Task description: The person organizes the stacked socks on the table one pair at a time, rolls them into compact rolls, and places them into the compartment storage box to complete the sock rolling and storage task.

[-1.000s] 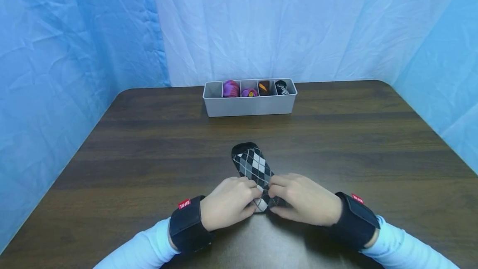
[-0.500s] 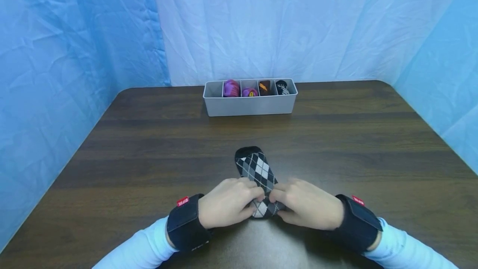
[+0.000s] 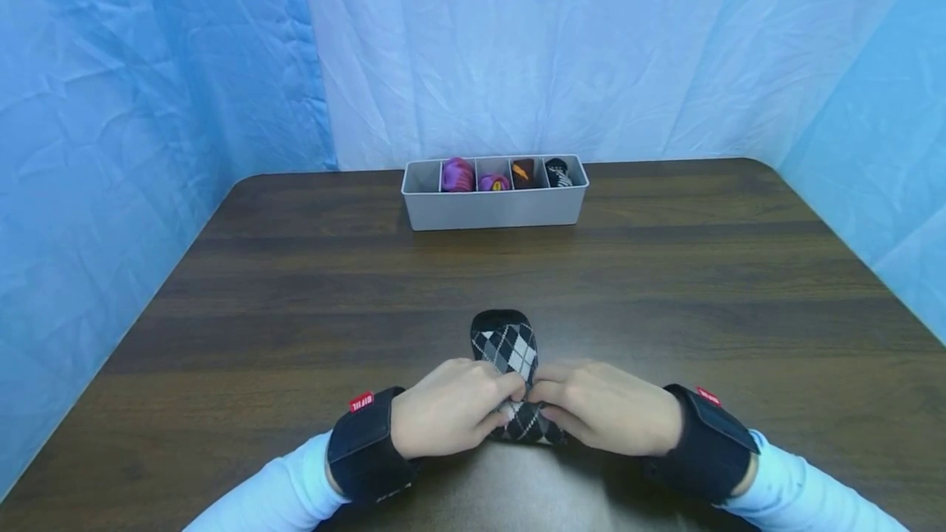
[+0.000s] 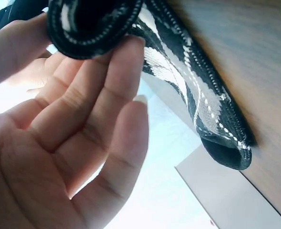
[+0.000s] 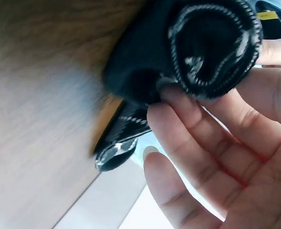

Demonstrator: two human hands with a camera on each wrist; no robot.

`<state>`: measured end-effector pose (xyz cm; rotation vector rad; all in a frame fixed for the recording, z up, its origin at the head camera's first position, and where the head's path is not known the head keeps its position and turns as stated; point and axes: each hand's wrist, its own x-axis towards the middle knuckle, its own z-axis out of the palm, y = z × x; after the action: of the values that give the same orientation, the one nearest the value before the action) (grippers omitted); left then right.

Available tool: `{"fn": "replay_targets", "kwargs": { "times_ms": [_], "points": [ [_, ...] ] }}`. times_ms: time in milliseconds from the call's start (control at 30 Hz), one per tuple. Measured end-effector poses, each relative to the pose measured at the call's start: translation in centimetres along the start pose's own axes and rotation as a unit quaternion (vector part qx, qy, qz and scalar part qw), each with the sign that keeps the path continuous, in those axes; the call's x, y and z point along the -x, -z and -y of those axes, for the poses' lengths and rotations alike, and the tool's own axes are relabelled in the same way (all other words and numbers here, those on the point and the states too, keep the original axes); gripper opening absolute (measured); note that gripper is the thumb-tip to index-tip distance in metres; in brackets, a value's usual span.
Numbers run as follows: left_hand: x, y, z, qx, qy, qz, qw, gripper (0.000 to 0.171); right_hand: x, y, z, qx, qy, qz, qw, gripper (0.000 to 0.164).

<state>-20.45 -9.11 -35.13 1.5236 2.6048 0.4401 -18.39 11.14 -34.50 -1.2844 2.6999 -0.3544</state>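
Observation:
A black, grey and white argyle sock (image 3: 510,343) lies on the table between both hands, its black far end pointing away from me. Its near end is rolled up; the coil (image 4: 93,28) shows as a ring in the left wrist view and the roll's other end (image 5: 216,52) in the right wrist view. My left hand (image 3: 454,407) pinches the left side of the roll between thumb and curled fingers. From the right, my right hand (image 3: 609,407) grips the opposite side the same way. Part of the roll is hidden behind the fingers in the head view.
A grey divided box (image 3: 495,212) stands at the far edge of the dark wooden table (image 3: 296,286). Its compartments hold a purple bundle (image 3: 458,176), a smaller purple one (image 3: 493,183), a brown one (image 3: 523,174) and a black-and-white one (image 3: 557,173). Blue sheets hang around.
The sock's far end has drawn closer to me and swung from slanting left to nearly straight. Its flat part looks shorter. Both hands stay almost in place, fingers shifting on the roll.

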Motion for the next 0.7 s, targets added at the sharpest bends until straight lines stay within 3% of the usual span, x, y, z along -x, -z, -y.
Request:
{"fn": "replay_targets", "kwargs": {
  "times_ms": [100,267,400,533,700],
  "points": [
    [0.07,0.13,-0.03,-0.013,-0.001,-0.001,0.9999,0.012,-0.02,-0.1,-0.12,0.019,0.009,-0.024,1.0,0.014],
    [0.2,0.25,-0.07,-0.043,0.005,-0.014,0.999,0.012,-0.13,-0.06,-0.08,-0.005,-0.019,-0.016,1.0,0.014],
    [0.13,0.18,-0.07,-0.045,0.016,-0.019,0.9987,0.014,-0.1,0.06,0.16,-0.003,-0.041,-0.003,0.999,0.033],
    [0.08,0.07,0.05,-0.046,0.015,-0.026,0.9985,0.016,-0.04,0.07,0.33,0.023,-0.038,0.003,0.999,0.051],
    [0.05,0.02,0.17,-0.048,0.003,-0.045,0.9978,0.008,-0.18,-0.09,0.24,0.052,-0.008,-0.012,0.999,0.041]
  ]
}}
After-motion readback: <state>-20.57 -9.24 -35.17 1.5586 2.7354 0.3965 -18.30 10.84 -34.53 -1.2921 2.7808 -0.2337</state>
